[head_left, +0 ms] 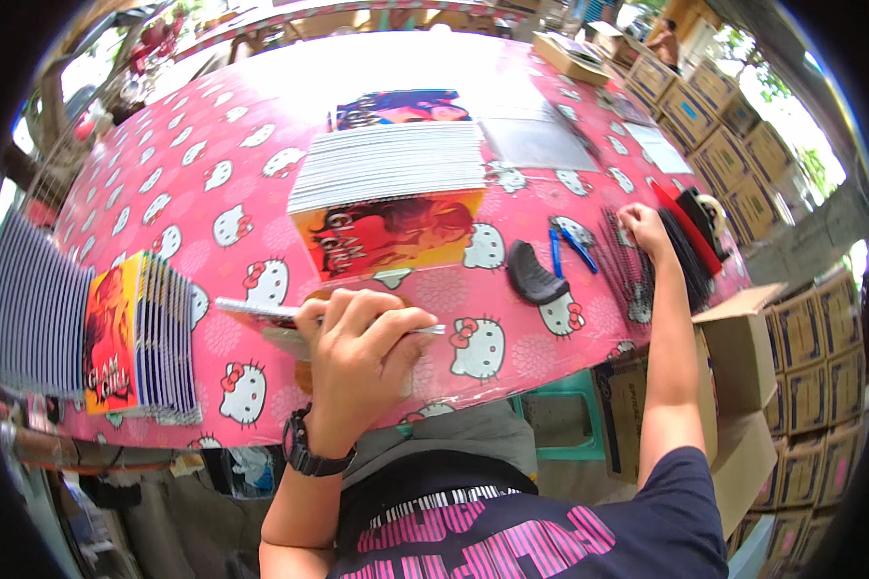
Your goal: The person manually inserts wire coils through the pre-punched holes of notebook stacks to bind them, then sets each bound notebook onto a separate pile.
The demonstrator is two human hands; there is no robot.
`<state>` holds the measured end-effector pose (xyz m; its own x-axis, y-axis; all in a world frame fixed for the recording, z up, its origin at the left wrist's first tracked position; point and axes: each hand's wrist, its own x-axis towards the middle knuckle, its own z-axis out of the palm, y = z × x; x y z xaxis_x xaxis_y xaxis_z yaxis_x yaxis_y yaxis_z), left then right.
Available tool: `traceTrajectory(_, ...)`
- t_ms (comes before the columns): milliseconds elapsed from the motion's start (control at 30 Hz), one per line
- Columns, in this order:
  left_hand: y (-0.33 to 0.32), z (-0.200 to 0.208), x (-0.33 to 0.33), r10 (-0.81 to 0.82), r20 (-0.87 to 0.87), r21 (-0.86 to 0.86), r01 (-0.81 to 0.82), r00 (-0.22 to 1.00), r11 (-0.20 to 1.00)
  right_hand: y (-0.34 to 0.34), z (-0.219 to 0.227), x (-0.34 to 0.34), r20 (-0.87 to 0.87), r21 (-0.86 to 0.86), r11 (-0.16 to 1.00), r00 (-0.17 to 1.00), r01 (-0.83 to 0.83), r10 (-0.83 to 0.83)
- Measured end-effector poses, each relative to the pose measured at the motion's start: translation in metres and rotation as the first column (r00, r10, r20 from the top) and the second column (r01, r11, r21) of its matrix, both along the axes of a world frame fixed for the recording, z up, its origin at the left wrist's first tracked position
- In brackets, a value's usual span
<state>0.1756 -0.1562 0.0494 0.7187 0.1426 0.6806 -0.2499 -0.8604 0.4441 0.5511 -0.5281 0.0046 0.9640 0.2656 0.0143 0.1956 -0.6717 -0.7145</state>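
My left hand [362,362] is clamped around one flat packaged card [261,314] at the table's [164,174] near edge. At nine o'clock stands one row of upright orange-fronted packs [135,343]. At one o'clock lie one black comb [534,275] and two blue pens [565,249]. My right hand [644,230], fingers curled together, touches a pile of black combs [637,265] at three o'clock. Farther, at twelve o'clock, one fanned stack of packs [388,164].

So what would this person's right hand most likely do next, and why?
Probably pinch one black comb from the pile and carry it toward the left hand. The right hand already rests on that pile, while the left hand holds a flat clear packet by the table's near edge, apparently ready to be filled.
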Motion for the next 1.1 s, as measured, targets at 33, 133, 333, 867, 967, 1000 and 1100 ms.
traceTrajectory(33,0.003,-0.004,-0.002,0.026,0.005,0.023,-0.026,1.0,0.999,0.017,0.011,-0.007,-0.108,0.297,0.955,0.993,-0.02,0.054)
traceTrajectory(133,0.001,-0.005,-0.004,0.044,-0.006,0.046,-0.043,0.999,0.998,0.039,0.043,-0.032,0.001,0.702,0.697,0.979,-0.147,0.205)
traceTrajectory(333,0.0,-0.006,-0.006,0.014,-0.015,0.05,-0.013,1.0,0.999,-0.022,-0.039,0.015,0.654,-0.361,0.858,0.755,0.366,-0.046)
traceTrajectory(867,0.001,-0.007,-0.003,0.012,-0.019,0.052,-0.011,1.0,0.999,-0.035,0.001,-0.072,-0.22,0.163,0.96,0.957,0.227,-0.189)
traceTrajectory(967,0.002,-0.006,-0.002,-0.014,-0.029,0.042,0.015,0.999,0.999,-0.029,0.009,-0.076,-0.091,0.292,0.931,0.976,0.217,-0.198)
traceTrajectory(1000,0.003,-0.005,-0.002,-0.017,-0.036,0.04,0.018,0.999,0.999,-0.017,0.016,-0.086,-0.047,0.382,0.909,0.986,0.168,-0.163)
traceTrajectory(1100,0.001,-0.002,0.0,-0.01,0.011,0.099,0.009,1.0,0.995,0.027,0.031,-0.129,-0.094,0.445,0.894,0.996,0.049,-0.008)
